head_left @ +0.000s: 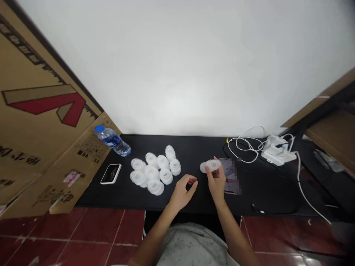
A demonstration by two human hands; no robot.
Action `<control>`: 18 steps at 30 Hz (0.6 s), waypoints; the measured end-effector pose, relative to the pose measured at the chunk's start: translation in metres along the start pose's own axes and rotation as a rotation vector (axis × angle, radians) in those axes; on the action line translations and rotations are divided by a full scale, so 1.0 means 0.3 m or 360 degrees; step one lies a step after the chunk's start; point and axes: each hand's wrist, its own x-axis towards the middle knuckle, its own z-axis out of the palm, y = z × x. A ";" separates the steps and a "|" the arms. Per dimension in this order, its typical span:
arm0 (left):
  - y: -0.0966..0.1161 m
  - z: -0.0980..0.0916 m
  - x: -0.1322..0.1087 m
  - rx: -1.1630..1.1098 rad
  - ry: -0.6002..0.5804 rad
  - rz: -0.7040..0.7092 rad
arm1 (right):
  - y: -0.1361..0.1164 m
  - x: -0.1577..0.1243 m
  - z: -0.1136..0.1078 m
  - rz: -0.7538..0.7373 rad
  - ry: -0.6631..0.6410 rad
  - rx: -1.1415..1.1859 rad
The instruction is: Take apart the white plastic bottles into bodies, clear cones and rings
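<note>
My right hand (217, 181) grips a small white translucent plastic container (205, 167) with a clear rounded end, held tilted on its side above the table. Fingers and thumb close around it from the right. To its left, my left hand (183, 190) hovers with curled fingers and the thumb apart, holding nothing. Left of that hand stands a cluster of several similar white plastic containers (152, 172), packed close together. A phone-like dark flat thing (230, 177), partly blurred, lies behind and beside my right hand.
A blue-capped water bottle (113, 141) and a white-framed phone (111, 174) are at the black table's (188, 146) left. Cardboard boxes (41, 122) wall that side. A white power strip (277, 149) with looped white cables (248, 147) sits right; a black cable (277, 212) lies near the front edge.
</note>
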 end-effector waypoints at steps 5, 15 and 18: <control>0.033 -0.017 -0.001 0.0160 -0.0136 0.0095 | 0.009 0.052 0.049 -0.0091 -0.0408 -0.0408; 0.014 -0.013 -0.002 0.0184 -0.0130 0.0113 | 0.019 0.114 0.166 -0.0125 -0.0940 -0.0519; 0.009 -0.012 -0.001 0.0186 -0.0140 0.0113 | 0.011 0.128 0.219 -0.0139 -0.1049 -0.0490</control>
